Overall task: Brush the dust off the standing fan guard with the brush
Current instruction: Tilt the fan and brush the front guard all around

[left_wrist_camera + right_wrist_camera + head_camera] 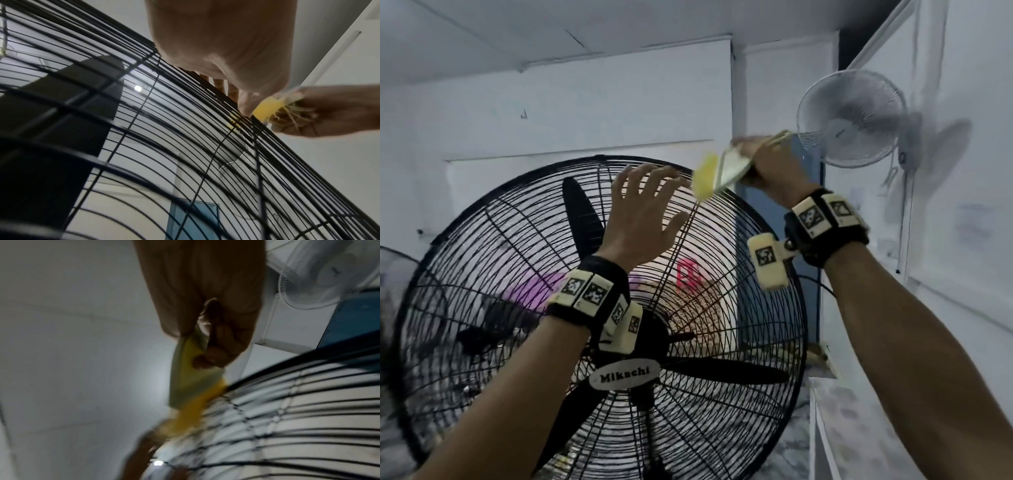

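The big black standing fan fills the lower middle of the head view, tilted back a little, with an oval badge reading "Mikachi" at the centre of its wire guard. Black blades show behind the wires.

The left hand is raised in front of the upper part of the guard, fingers spread and nearly straight, gripping nothing. In the left wrist view its fingertips lie against the outer wires near the rim.

The right hand is up by the top right edge of the guard with its fingers curled round the brush, a pale handle with yellow bristles. The bristles point down and left, and in the right wrist view they meet the outermost rings of the guard; they are blurred, so exactly where they press cannot be told. The bristle tips sit just beside the left hand's fingers.

Both wrists wear black bands with cream blocks printed with square black-and-white markers.

A white wall fan hangs high on the right wall, well apart from the standing fan, with a blue door below it. A second dark fan guard shows at the left edge.
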`<act>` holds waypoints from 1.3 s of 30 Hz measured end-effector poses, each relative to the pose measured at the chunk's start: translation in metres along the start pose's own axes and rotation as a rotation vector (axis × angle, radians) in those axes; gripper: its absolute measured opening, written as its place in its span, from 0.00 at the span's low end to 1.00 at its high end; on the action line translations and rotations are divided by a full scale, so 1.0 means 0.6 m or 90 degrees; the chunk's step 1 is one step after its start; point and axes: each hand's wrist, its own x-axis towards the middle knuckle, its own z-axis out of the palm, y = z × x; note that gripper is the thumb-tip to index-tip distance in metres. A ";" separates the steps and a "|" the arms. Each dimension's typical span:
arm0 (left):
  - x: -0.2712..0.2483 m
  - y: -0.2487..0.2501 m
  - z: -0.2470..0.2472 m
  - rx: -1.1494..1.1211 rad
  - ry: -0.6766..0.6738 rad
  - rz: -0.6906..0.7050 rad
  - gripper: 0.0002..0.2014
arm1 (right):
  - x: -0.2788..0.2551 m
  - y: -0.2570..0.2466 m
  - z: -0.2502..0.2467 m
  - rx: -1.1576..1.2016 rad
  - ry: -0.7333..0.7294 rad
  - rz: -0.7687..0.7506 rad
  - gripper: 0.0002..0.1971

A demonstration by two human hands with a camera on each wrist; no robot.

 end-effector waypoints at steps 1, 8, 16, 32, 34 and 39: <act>-0.001 -0.002 -0.001 -0.001 0.002 0.001 0.24 | 0.003 0.015 -0.010 -0.050 -0.029 0.039 0.14; -0.001 0.001 -0.003 -0.008 -0.017 -0.011 0.24 | -0.011 0.003 -0.084 -0.463 -0.011 0.031 0.13; -0.002 0.001 0.000 -0.015 0.005 -0.006 0.24 | -0.027 0.043 -0.101 -0.304 -0.007 0.035 0.15; -0.002 0.002 -0.005 -0.016 -0.015 -0.019 0.25 | -0.025 0.060 -0.081 -0.183 0.011 0.073 0.17; -0.002 0.006 -0.008 -0.019 -0.018 -0.014 0.25 | -0.035 0.074 -0.137 -0.302 0.041 0.143 0.15; 0.001 0.015 -0.006 -0.014 -0.017 -0.014 0.25 | -0.048 0.028 -0.093 -0.605 -0.007 0.080 0.18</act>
